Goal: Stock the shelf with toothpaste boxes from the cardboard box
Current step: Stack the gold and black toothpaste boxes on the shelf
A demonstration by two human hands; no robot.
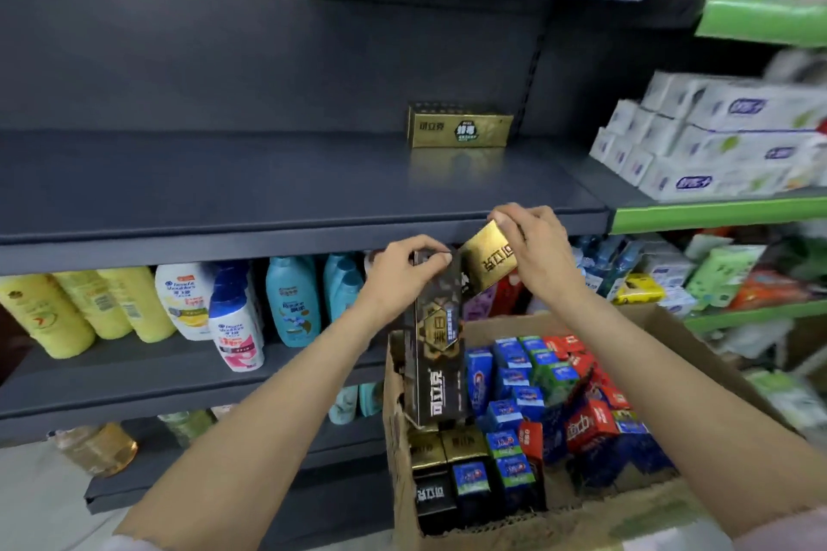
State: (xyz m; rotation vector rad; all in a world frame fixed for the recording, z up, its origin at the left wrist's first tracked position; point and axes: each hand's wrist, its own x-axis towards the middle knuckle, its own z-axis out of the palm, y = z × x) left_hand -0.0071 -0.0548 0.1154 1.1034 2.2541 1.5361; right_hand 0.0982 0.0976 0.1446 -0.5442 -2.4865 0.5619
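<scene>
I'm gripping a black toothpaste box (pixel 436 340) in my left hand (pixel 402 277) and a gold box (pixel 488 264) in my right hand (pixel 537 251), lifting both from the cardboard box (pixel 649 519) toward the shelf (pixel 268 183), ready to set beside the gold box already standing there (pixel 460 131).

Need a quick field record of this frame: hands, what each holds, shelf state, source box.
left hand: grips the top of a black toothpaste box, held upright
right hand: grips a gold toothpaste box, tilted
target shelf: dark shelf, one gold box on shelf near its right end
source: cardboard box below the hands, holds blue, red, gold and black toothpaste boxes standing on end
shelf below: shampoo bottles
right bay: white tissue packs
</scene>
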